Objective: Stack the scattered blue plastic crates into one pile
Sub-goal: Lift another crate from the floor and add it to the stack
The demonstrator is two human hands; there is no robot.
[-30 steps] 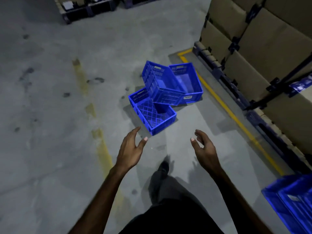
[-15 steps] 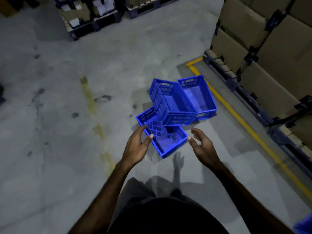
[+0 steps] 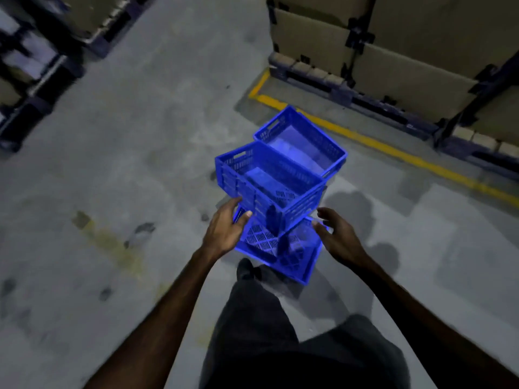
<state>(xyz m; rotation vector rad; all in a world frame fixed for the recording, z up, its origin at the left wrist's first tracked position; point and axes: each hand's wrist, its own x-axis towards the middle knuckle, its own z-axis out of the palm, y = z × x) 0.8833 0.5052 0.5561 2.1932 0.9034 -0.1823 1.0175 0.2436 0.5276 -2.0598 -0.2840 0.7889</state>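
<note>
Three blue plastic crates lie jumbled on the concrete floor. The nearest crate [image 3: 276,245] sits flat by my feet. A middle crate [image 3: 269,183] leans tilted across it. The far crate [image 3: 304,141] stands behind, by the yellow line. My left hand [image 3: 224,231] reaches the left corner of the tilted crate, fingertips at its lower wall, fingers relaxed. My right hand [image 3: 335,238] hovers at the right rim of the nearest crate with fingers spread, holding nothing.
Stacked cardboard boxes [image 3: 407,51] on dark pallets [image 3: 351,94] fill the right and far right behind a yellow floor line [image 3: 393,150]. More pallets with goods [image 3: 33,68] stand at the far left. My dark-trousered legs and a shoe [image 3: 247,269] are below the crates.
I have stepped closer and the view has swung, so the crates now sit just before my feet. Both hands have moved forward to the sides of the crates.
</note>
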